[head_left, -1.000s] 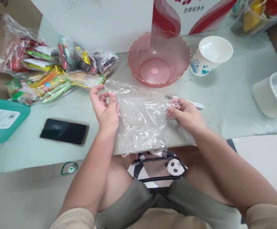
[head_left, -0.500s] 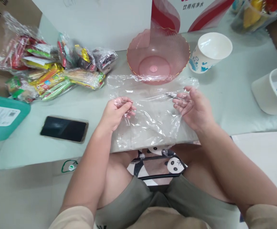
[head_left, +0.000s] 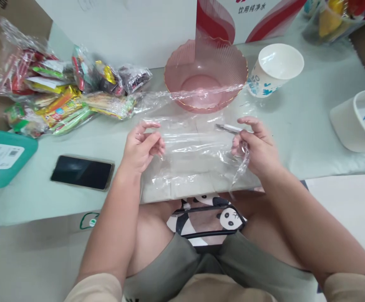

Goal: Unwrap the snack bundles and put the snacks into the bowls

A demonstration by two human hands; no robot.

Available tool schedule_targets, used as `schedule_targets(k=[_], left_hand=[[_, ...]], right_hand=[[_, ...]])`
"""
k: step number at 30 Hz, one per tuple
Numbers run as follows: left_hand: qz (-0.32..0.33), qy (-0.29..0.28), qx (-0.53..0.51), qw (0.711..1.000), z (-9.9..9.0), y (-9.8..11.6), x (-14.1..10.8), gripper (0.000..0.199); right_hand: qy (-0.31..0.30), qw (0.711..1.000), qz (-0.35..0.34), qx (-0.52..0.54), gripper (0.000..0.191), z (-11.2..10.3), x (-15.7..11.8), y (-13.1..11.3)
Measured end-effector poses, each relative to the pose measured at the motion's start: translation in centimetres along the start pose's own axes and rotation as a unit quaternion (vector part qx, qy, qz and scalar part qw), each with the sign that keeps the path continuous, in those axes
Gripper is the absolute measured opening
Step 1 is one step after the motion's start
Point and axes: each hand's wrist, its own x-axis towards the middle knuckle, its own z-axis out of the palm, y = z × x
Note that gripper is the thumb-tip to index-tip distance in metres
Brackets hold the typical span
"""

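Observation:
A clear plastic bag (head_left: 195, 147) is stretched sideways between my hands above the table's front edge. My left hand (head_left: 143, 147) pinches its left side, thumb against curled fingers. My right hand (head_left: 256, 144) grips the right side, and a twisted bit of film hangs below its thumb. A thin pen-like tool (head_left: 228, 128), white with a dark tip, shows beside the right fingers; whether it is held or lies under the film I cannot tell. The bag's upper edge reaches across the front of a pink ribbed bowl (head_left: 206, 77) with a gold rim.
Wrapped snacks (head_left: 66, 96) are heaped at the left, near a phone (head_left: 82, 172) and a green container (head_left: 3, 157). A paper cup (head_left: 277, 69) stands right of the bowl, with a white tub (head_left: 349, 121) farther right. A white-and-red carton (head_left: 122, 33) stands behind.
My hands have moved apart, pulling the film wider and tauter. The right fingers have closed on the film, and the pen-like tool shows more plainly.

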Motion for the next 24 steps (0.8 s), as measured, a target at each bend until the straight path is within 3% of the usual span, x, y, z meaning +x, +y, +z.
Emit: schedule_targets(k=[4,7,10,13,15,18,19,22,24], left_hand=[[0.019,-0.021,-0.005,1.0,-0.7,-0.1,-0.1,0.018],[0.045,-0.053,0.043,0.997,-1.3,-1.0,0.2,0.01],[0.066,-0.059,0.075,0.993,-1.4,-1.8,0.7,0.028],[0.09,0.004,0.12,0.989,-1.0,-2.1,1.0,0.046],[0.129,0.039,0.18,0.974,-0.6,-2.0,1.0,0.038],[0.189,0.037,0.216,0.957,-0.3,-1.9,1.1,0.008],[0.195,0.027,0.205,0.959,-0.3,-2.0,1.2,0.01],[0.182,0.014,0.159,0.97,-0.7,-2.4,1.6,0.044],[0.159,0.035,0.15,0.975,-1.0,-2.6,1.8,0.057]], right_hand=[[0.008,0.999,-0.034,0.016,0.025,-0.7,0.1,-0.1],[-0.018,0.996,-0.08,-0.045,0.025,-1.4,0.3,0.2],[-0.018,0.986,-0.113,-0.123,0.053,-2.0,0.6,0.7],[0.014,0.983,-0.097,-0.153,0.079,-1.9,0.6,0.7],[0.027,0.98,-0.092,-0.176,0.07,-1.5,0.6,0.6],[0.021,0.973,-0.091,-0.21,0.029,-1.0,0.5,0.5],[0.017,0.974,-0.092,-0.208,0.018,-0.9,0.5,0.6],[0.003,0.982,-0.088,-0.166,0.054,-1.0,0.8,1.1],[-0.003,0.985,-0.074,-0.156,0.056,-1.1,0.9,1.3]])
